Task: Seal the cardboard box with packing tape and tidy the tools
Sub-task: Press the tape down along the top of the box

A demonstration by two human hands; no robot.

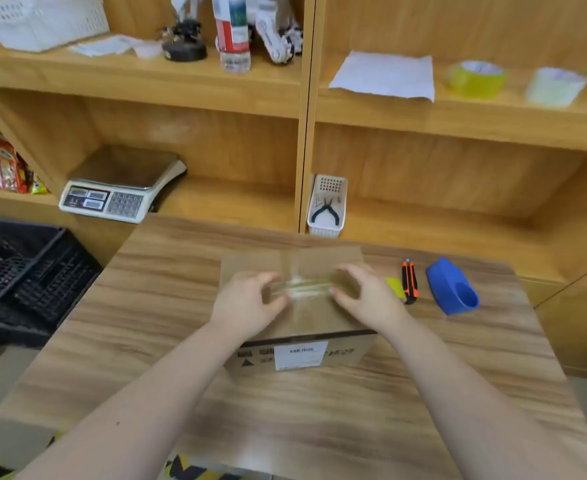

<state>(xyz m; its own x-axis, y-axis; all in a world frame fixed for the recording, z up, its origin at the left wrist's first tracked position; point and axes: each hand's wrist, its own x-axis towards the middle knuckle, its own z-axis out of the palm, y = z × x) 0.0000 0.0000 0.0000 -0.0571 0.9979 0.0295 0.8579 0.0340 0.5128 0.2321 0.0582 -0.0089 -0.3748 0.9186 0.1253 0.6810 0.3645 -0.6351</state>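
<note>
A closed cardboard box (299, 320) with a white label on its near side sits mid-table. A strip of clear packing tape (305, 288) stretches left to right over the box top. My left hand (247, 303) pinches the strip's left end and my right hand (368, 296) pinches its right end, just above the flaps. An orange-and-black utility knife (409, 280) lies right of the box beside a small yellow piece (395, 286). Further right lies a blue tape dispenser (453, 287).
The wooden table (181, 341) stands before wooden shelves. A scale (118, 188) and a small white basket with pliers (326, 209) sit on the lower shelf. Tape rolls (477, 79) and paper sit on the upper right shelf. Black crates (18, 271) stand at left.
</note>
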